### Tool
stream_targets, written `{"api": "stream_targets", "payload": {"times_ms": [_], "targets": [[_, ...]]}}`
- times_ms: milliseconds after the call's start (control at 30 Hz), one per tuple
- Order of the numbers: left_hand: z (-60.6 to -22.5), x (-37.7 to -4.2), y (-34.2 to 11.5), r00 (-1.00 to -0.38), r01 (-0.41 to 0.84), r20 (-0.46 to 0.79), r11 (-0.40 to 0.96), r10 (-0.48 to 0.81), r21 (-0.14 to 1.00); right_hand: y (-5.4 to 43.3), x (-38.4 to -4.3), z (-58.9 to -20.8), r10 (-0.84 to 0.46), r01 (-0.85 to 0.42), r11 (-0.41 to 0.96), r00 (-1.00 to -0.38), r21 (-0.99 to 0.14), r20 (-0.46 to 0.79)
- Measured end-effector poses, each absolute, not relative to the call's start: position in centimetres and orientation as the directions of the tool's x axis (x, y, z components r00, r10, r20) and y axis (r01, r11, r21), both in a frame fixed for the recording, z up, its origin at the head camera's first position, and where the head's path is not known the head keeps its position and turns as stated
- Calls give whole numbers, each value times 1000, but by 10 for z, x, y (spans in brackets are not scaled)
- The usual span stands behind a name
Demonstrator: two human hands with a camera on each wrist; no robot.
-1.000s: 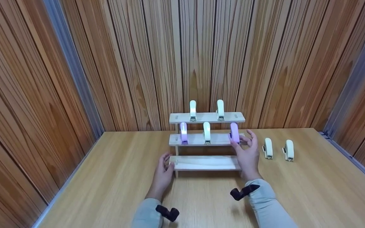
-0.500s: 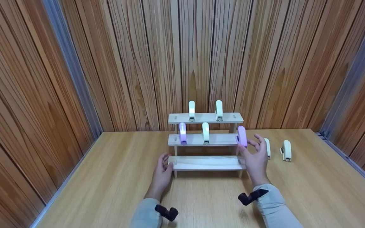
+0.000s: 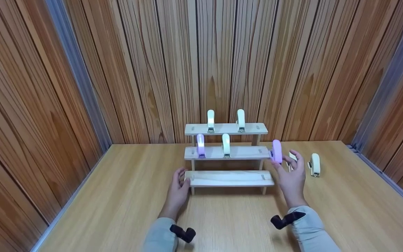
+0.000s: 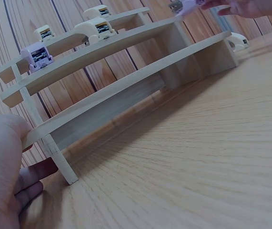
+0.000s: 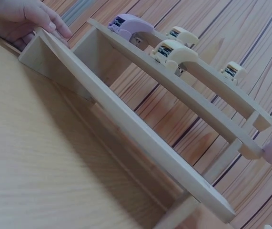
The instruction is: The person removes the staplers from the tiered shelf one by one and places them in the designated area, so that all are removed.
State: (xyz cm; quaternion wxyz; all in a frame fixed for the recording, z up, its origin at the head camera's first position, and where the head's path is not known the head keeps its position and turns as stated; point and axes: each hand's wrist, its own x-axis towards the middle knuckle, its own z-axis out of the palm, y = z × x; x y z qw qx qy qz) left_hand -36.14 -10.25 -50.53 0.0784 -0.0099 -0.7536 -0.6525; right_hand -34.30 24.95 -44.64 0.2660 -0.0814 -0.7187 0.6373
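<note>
- Head view: I found a purple, rounded, plastic-looking stapler (image 3: 276, 151) pinched in the right hand (image 3: 293, 180), just beside the right end of the middle board (image 3: 247, 152) of a pale wooden three-tier stand (image 3: 214, 153).
- Change: within the last second it had moved rightward; that row went from three staplers to two, so I judged it off the board.
- Contact with the board's end: I could not tell.
- Left hand (image 3: 178, 192): gripped the left end of the bottom board (image 3: 229, 177), steadying it, I judged.
- Remaining: I counted a second purple stapler (image 3: 200, 145) and one mint-white stapler (image 3: 226, 144) on the middle board.
</note>
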Motion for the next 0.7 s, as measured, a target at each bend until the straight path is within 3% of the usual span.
{"api": "stream_targets", "payload": {"times_ms": [267, 567, 700], "targets": [[-507, -363, -103, -983, 157, 169, 148, -76, 976, 261, -342, -457, 488, -247, 206, -813, -947, 318], [-505, -364, -102, -985, 134, 148, 153, -84, 979, 272, -341, -470, 504, -167, 181, -831, -969, 238], [-504, -362, -102, -986, 129, 142, 139, -85, 982, 274, -342, -475, 495, -144, 106, -851, -984, 178]]}}
